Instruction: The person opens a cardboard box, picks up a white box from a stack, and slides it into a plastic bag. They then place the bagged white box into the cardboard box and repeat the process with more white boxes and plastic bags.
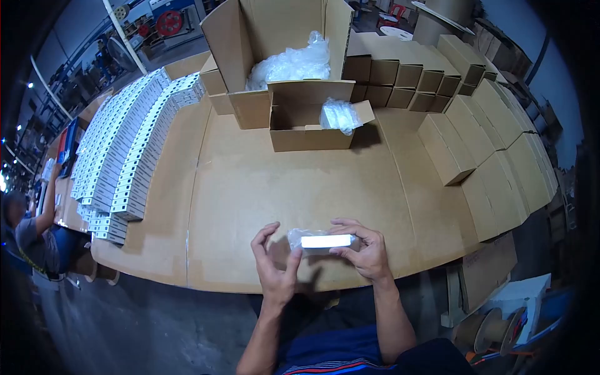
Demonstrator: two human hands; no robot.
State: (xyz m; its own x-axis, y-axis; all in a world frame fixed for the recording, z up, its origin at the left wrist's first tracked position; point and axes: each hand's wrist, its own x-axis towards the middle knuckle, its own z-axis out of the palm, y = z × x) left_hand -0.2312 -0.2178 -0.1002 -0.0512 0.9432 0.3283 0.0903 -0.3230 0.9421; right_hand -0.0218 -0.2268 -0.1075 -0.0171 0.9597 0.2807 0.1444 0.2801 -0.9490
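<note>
A small white box [325, 241], partly wrapped in clear plastic bubble wrap [294, 236], is above the near part of the cardboard-covered table [300, 187]. My right hand [370, 255] grips its right end, thumb in front and fingers behind. At the other end, my left hand [275, 269] is open, fingers spread upward and its thumb close to the wrap. Farther back sits an open brown carton [312, 141] with a bundle of bubble wrap [340, 116] at its right side.
Stacks of white boxes [125, 144] line the left side. Brown cartons [456, 147] are piled along the right and back right. Behind the open carton, a larger box [251, 111] holds bubble wrap [294, 65]. Another person [40, 231] sits at far left.
</note>
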